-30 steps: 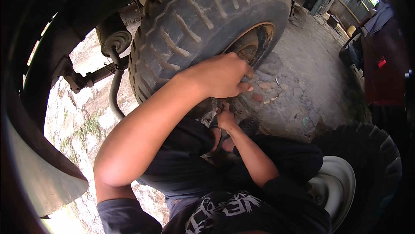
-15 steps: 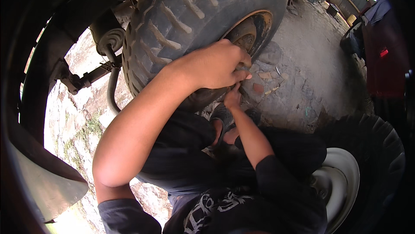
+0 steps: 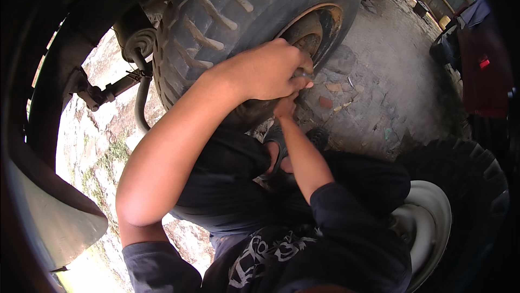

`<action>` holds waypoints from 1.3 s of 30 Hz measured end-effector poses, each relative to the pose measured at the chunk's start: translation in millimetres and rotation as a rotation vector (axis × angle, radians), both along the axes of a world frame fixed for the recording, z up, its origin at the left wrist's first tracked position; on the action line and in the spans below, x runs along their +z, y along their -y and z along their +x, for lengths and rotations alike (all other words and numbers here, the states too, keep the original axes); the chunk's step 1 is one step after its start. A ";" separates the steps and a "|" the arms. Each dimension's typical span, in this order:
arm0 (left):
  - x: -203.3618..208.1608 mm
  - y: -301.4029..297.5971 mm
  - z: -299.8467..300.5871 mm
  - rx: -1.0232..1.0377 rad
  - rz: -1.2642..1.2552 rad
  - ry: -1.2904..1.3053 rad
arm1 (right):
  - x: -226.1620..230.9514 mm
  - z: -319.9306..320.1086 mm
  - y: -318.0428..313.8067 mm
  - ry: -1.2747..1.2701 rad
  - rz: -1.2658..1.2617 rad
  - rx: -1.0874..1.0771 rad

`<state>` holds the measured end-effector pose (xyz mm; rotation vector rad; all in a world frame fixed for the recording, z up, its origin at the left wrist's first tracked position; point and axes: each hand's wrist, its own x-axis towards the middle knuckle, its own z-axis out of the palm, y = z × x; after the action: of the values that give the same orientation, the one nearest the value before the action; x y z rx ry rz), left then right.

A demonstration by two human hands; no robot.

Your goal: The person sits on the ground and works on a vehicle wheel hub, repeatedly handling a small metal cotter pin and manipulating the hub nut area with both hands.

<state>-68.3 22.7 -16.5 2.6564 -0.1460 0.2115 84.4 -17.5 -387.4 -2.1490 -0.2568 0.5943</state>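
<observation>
A large black truck tire [image 3: 249,27] with deep tread lugs stands upright in front of me, on a rusty brown wheel rim [image 3: 327,17]. At the near side of its hub [image 3: 307,41] my left hand [image 3: 276,71] is closed, its fingers curled and its thumb pointing right. Whatever those fingers grip is hidden by the hand. Just below, close against the left thumb, my right hand [image 3: 285,107] reaches up to the lower part of the wheel with its fingers bent inward. Its fingertips are partly covered, and what they hold cannot be made out.
A second tire [image 3: 476,184] with a white rim [image 3: 433,212] lies at lower right. Left of the truck tire are a dark cylinder [image 3: 135,38] and a curved hose [image 3: 142,103]. Broken brick pieces [image 3: 325,102] litter the concrete floor [image 3: 395,71]. A dark red object [image 3: 485,76] stands at far right.
My right hand has moved a little left and up, closer under the left hand. My left hand stays at the hub, with only a slight shift; the view has moved a little.
</observation>
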 end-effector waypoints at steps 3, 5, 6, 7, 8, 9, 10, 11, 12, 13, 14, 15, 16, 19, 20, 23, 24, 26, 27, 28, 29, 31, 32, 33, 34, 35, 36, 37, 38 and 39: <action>8.8 0.3 15.5 -0.065 -0.063 0.073 | -17.9 -76.4 7.8 0.069 -0.165 0.009; 13.6 -8.7 0.3 -0.028 -0.110 0.055 | 47.2 -106.2 22.2 -0.304 0.081 0.081; 17.6 -8.0 1.0 -0.043 -0.097 0.072 | 73.4 -98.2 37.9 -0.471 0.194 0.086; 17.4 -3.8 2.1 -0.064 -0.100 0.083 | 65.5 -84.4 52.9 -0.495 0.261 0.036; 15.5 -0.8 2.0 -0.077 -0.105 0.094 | 51.5 -68.7 65.6 -0.520 0.324 -0.008; 14.6 -0.4 1.7 -0.069 -0.126 0.087 | 53.2 -62.2 73.0 -0.471 0.287 0.000; 14.2 0.7 2.8 -0.060 -0.145 0.081 | 55.0 -56.4 81.8 -0.424 0.245 0.007; 14.7 0.1 2.0 -0.044 -0.157 0.074 | 79.3 -61.3 91.3 -0.300 0.106 0.059; 15.2 0.5 1.9 -0.039 -0.153 0.061 | 93.2 -64.4 101.8 -0.171 -0.028 0.100; 15.3 0.2 2.6 -0.038 -0.149 0.050 | 88.7 -65.6 114.3 0.064 -0.077 0.246; 15.2 -0.2 3.7 -0.041 -0.147 0.037 | 80.6 -69.2 128.8 0.299 -0.127 0.386; 17.1 0.8 3.3 -0.033 -0.151 0.025 | 81.4 -71.7 134.5 0.536 -0.176 0.524; 18.9 2.5 2.1 -0.025 -0.155 0.012 | 81.4 -73.8 133.2 0.497 -0.102 0.546; 10.8 -0.6 2.1 -0.037 -0.153 0.060 | 107.9 -95.9 124.7 0.400 0.040 0.562; 11.8 0.2 3.0 -0.053 -0.148 0.092 | 106.9 -97.0 125.5 0.366 0.064 0.551; 16.2 -0.2 -0.8 0.013 -0.118 0.009 | 111.4 -103.6 123.6 0.024 0.137 0.408; 16.5 0.2 -0.6 0.008 -0.116 0.009 | 122.7 -114.7 117.3 -0.251 0.161 0.283; 17.9 1.9 -0.9 0.001 -0.108 0.004 | 125.9 -123.6 105.7 -0.537 0.207 0.157; 18.1 2.4 -0.7 -0.006 -0.109 -0.004 | 116.1 -119.4 97.9 -0.548 0.229 0.157; 18.5 2.9 -0.6 -0.012 -0.109 -0.012 | 101.1 -112.7 87.9 -0.559 0.251 0.158; 18.2 6.3 3.4 -0.040 -0.127 -0.016 | 33.3 -85.4 72.7 -0.195 0.083 0.188; 9.0 0.6 6.4 -0.052 -0.144 0.025 | 4.1 -54.4 48.0 0.028 -0.056 0.135; 5.9 -5.9 3.8 -0.041 -0.131 0.037 | 36.7 -50.2 30.4 -0.108 -0.012 0.050; 4.8 -1.8 7.4 -0.061 -0.119 0.051 | 23.9 -37.0 24.6 -0.129 0.015 0.043; 2.6 4.0 12.3 -0.088 -0.115 0.066 | -6.7 -20.0 23.5 -0.148 0.034 0.027; 0.6 0.6 10.0 -0.071 -0.095 0.082 | -5.9 -29.3 16.8 -0.208 0.085 0.045; 3.9 -1.3 7.1 -0.064 -0.106 0.055 | -1.3 -38.1 13.2 -0.265 0.132 0.058; 9.1 -8.9 -0.4 -0.030 -0.100 0.028 | 43.1 -83.9 14.0 -0.364 0.208 0.089; 13.1 -7.1 -3.5 -0.026 -0.112 0.004 | 70.5 -110.8 29.5 -0.459 0.270 0.089; 13.5 -2.1 0.1 -0.036 -0.133 -0.007 | 50.2 -106.1 40.5 -0.414 0.240 0.089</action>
<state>-68.2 24.8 -3.1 2.5202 -0.1716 0.1928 -21.7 -58.0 -337.2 -1.7453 -0.1844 0.9894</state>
